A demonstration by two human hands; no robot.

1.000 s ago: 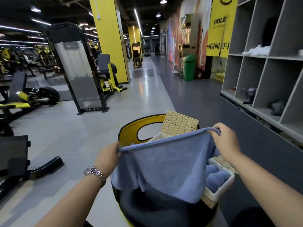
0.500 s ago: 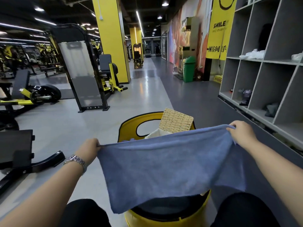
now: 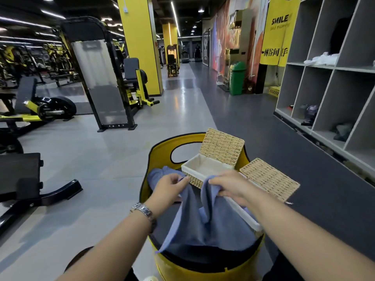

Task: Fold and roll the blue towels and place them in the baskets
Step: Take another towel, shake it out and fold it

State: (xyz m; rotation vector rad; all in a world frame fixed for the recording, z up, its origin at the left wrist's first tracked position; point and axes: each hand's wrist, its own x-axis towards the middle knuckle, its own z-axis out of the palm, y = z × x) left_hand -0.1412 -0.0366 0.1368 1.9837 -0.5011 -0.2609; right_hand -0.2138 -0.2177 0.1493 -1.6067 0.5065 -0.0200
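A blue towel (image 3: 205, 226) hangs folded down the middle between my hands, its lower part draped on the dark top of a yellow seat (image 3: 194, 266). My left hand (image 3: 169, 186) pinches one upper corner and my right hand (image 3: 229, 187) pinches the other, the two corners close together. Behind them a wicker basket (image 3: 194, 180) with a white lining (image 3: 205, 166) stands open, its lid (image 3: 222, 146) raised. A second basket (image 3: 246, 217) lies under my right forearm, its lid (image 3: 267, 179) folded out to the right. Another blue towel (image 3: 157, 175) lies crumpled left of the baskets.
The yellow seat's back with a cut-out handle (image 3: 178, 148) rises behind the baskets. Grey cubby shelves (image 3: 332, 82) line the right wall. Gym machines (image 3: 101, 78) and a black bench (image 3: 22, 179) stand to the left on the grey floor. A green bin (image 3: 236, 78) is far back.
My hands have come together from a wide spread, folding the towel in half lengthwise. The towel has dropped lower and uncovered both baskets.
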